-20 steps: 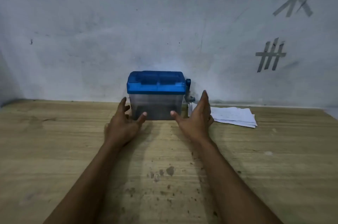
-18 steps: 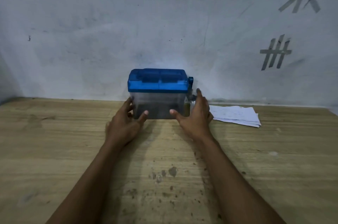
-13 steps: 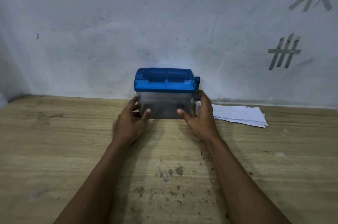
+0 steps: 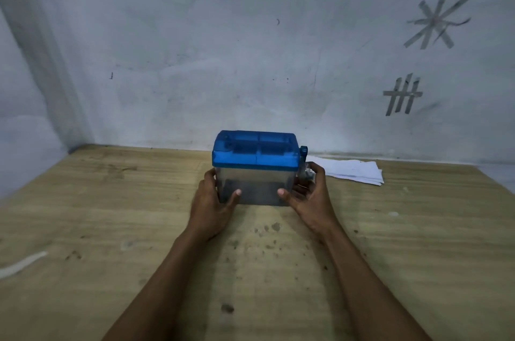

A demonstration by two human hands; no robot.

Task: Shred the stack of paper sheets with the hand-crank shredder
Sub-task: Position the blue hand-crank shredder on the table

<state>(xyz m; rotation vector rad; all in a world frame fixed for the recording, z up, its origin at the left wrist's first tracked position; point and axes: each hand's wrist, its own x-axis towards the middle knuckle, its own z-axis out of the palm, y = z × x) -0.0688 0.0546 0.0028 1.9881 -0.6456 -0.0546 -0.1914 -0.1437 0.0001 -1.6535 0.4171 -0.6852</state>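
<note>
Both hands have closed in from either side and now clasp the shredder [image 4: 255, 170] near the back of the table [image 4: 111, 201].
Left hand [image 4: 211, 201] and right hand [image 4: 309, 198] each grip the clear plastic bin [image 4: 250, 187], thumbs flat on its front face. The left fingers are mostly hidden round its side, and the right fingers curl round by the crank [image 4: 303, 156], partly covering its lower end. Whether the base sits on the wood or is just lifted is hard to tell. A translucent blue lid [image 4: 255, 151], boxy with rounded corners, caps the bin, whose dim contents cannot be made out. The stack of paper sheets [image 4: 354, 172], white and loosely fanned, lies flat just right of the shredder, its near end behind the right hand. The grainy wooden top is speckled with dark spots.
</note>
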